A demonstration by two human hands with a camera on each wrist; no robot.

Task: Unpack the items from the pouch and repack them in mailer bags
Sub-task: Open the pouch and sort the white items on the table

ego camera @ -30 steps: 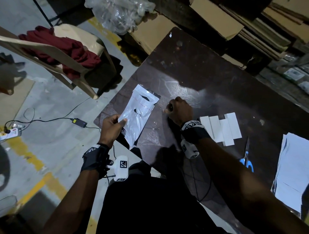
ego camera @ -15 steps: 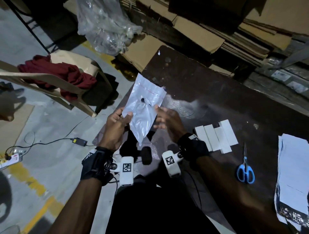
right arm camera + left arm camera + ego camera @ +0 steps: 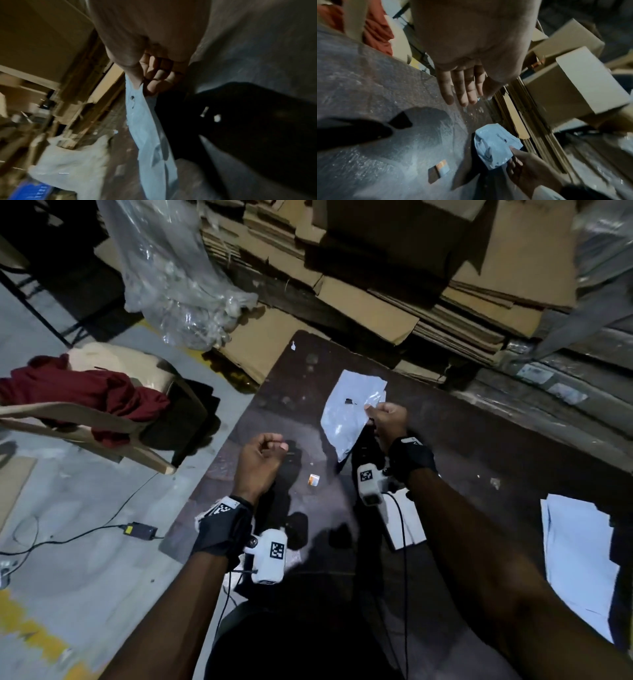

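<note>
Dim storeroom, grey concrete floor (image 3: 85, 559) with yellow paint marks; a dark brown table (image 3: 479, 446) is set in front of stacked flattened cardboard (image 3: 394, 302). Far left, a beige chair (image 3: 113, 419) is seen with a dark red cloth (image 3: 85, 395) draped over it, and a black power adapter (image 3: 142, 530) on a cable is lying on the floor below. A clear plastic bag (image 3: 178, 285) is slumped against the cardboard behind the chair. Left hand (image 3: 258, 462) is held above the table, nothing gripped; from the head view the fingers look loosely curled, in the left wrist view the fingers (image 3: 462, 86) are extended and relaxed. Just right of it, a small card-like item (image 3: 313, 479) with an orange edge is lying flat on the table, apart from both hands; what it is cannot be told. Further right, the translucent white pouch (image 3: 349, 412) is held clear of the table, hanging down, pinched at its upper edge between thumb and fingers of the right hand (image 3: 387, 419); the pinch is confirmed in the right wrist view. White flat pieces (image 3: 407, 525) are partly hidden under the right forearm. Far right, a stack of white mailer bags (image 3: 579, 556) is lying on the table, well apart from the pouch.
</note>
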